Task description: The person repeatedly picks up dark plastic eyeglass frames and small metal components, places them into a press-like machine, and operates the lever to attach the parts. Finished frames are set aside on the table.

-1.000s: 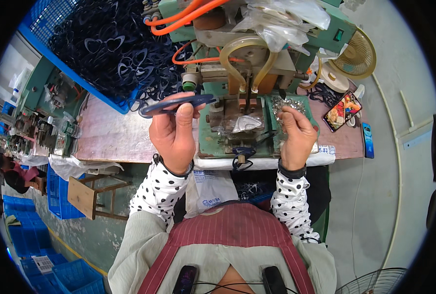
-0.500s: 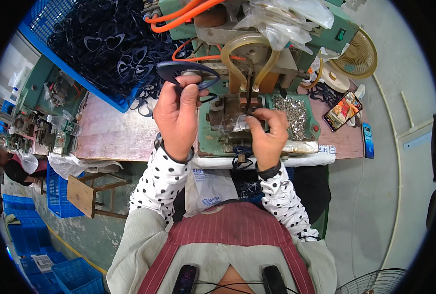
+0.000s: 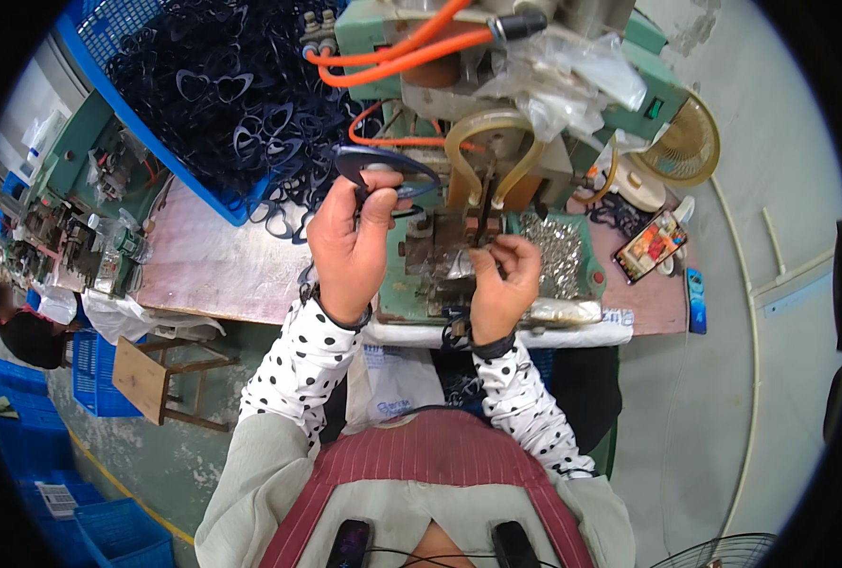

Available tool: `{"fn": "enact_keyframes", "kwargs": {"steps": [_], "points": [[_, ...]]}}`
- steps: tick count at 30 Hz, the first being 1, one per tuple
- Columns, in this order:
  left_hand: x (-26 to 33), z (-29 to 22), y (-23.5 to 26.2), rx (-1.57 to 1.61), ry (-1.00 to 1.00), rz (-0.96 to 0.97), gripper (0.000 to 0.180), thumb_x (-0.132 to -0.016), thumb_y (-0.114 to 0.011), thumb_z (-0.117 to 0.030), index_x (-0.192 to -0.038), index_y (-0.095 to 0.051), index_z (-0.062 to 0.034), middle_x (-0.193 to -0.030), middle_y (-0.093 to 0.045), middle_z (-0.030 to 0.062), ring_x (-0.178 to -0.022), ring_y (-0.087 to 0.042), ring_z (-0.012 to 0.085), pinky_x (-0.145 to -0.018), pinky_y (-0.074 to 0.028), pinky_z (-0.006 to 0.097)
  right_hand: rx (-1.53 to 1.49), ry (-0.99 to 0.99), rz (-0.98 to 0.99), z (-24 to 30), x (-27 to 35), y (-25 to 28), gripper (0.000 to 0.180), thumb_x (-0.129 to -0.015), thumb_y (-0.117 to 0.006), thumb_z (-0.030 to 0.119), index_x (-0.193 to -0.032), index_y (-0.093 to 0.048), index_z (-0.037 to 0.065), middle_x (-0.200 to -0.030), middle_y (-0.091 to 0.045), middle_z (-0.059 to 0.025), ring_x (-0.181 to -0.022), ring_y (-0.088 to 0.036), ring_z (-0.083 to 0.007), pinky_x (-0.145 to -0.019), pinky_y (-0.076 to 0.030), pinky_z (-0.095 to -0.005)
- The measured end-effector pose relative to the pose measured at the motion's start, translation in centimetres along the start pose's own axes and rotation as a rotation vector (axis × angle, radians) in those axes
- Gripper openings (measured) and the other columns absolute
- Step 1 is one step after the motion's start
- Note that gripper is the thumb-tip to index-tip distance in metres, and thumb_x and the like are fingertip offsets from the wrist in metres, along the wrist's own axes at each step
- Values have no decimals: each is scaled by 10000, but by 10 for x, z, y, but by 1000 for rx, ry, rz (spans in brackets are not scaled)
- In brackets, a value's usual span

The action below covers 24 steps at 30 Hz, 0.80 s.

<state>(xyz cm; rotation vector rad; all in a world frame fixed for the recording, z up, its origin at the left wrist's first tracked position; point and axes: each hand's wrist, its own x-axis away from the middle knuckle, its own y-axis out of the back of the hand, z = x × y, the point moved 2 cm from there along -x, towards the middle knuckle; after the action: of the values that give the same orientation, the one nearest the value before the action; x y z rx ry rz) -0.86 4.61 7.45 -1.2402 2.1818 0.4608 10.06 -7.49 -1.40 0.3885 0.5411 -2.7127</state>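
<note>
My left hand (image 3: 350, 251) is closed around a dark blue glasses frame (image 3: 350, 161), raised at the left of a small green bench machine (image 3: 402, 301). Thumb and fingers pinch the frame near its middle, and part of it is hidden behind them. At the machine's centre, my right hand (image 3: 504, 293) has thumb and forefinger pressed together just below the metal jaws (image 3: 482, 227). Whatever sits in that pinch is too small to make out. Right of the jaws lies a heap of small shiny metal parts (image 3: 551, 254) on the machine's bed.
A blue basket (image 3: 179, 170) full of dark glasses frames (image 3: 214, 87) stands at the far left. Orange hoses (image 3: 392, 71) and a looped yellowish tube (image 3: 492, 118) hang over the machine. A lit phone (image 3: 650, 246) and a fan (image 3: 681, 142) are at the right.
My left hand has brought the glasses frame slightly right, closer to the jaws. My right hand keeps its pinch near the jaws. The whole view has shifted a little.
</note>
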Motion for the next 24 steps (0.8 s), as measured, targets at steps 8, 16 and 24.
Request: {"fn": "enact_keyframes", "kwargs": {"steps": [8, 16, 24], "points": [[5, -5, -1, -66, -77, 33, 101, -912, -610, -91, -984, -613, -21, -891, -665, 58, -788, -650, 187, -688, -493, 278, -91, -5, -5, 5, -4, -4, 326, -802, -712, -61, -1068, -529, -15, -942, -650, -86, -872, -627, -119, -810, -490, -243], [76, 2, -33, -125, -715, 602, 364, -814, -664, -72, -1164, -617, 15, -1151, -651, 165, -1044, -644, 280, -948, -505, 440, 313, 114, 153, 14, -35, 28, 297, -802, -716, 45, -1075, -606, 2, -911, -711, -107, -850, -679, -187, -768, -505, -311], [78, 21, -39, -84, -670, 669, 419, -790, -638, -18, -1206, -593, 1, -1232, -610, 172, -1089, -615, 295, -987, -488, 450, 1022, 56, 32, -56, -89, 166, 267, -801, -723, 178, -1029, -667, 52, -950, -702, -127, -879, -661, -295, -779, -495, -394]]}}
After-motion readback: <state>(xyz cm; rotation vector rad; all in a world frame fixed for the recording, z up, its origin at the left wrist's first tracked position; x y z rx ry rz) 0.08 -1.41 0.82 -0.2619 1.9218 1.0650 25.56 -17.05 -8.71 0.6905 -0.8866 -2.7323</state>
